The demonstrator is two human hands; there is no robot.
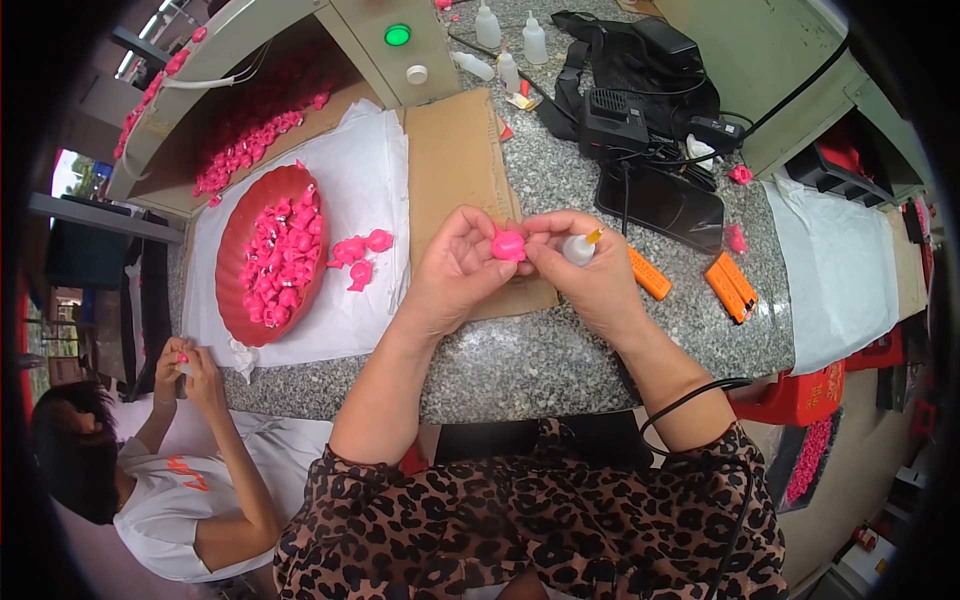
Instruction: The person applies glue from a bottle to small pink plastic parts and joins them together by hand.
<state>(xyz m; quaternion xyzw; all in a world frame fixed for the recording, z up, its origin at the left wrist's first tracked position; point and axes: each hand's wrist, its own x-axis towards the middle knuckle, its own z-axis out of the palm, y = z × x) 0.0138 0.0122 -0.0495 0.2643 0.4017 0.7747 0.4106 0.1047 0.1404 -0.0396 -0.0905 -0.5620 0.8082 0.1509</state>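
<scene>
Between my two hands, over the brown cardboard (450,150), is a small pink plastic figure (509,245). My left hand (457,262) grips it from the left with thumb and fingers. The fingertips of my right hand (590,275) touch its right side, and the same hand keeps a small white squeeze bottle (578,250) with a yellowish tip tucked against the palm. A few loose pink figures (360,255) lie on white paper left of my hands. Beside them stands a red fluted bowl (228,255) heaped with more pink pieces.
Several white squeeze bottles (535,40) stand at the back. Black bags, cables and a dark phone-like slab (660,205) lie at right, near orange blocks (731,287). A machine with a green light (398,36) stands behind. At left sits a co-worker (190,500) holding a small piece.
</scene>
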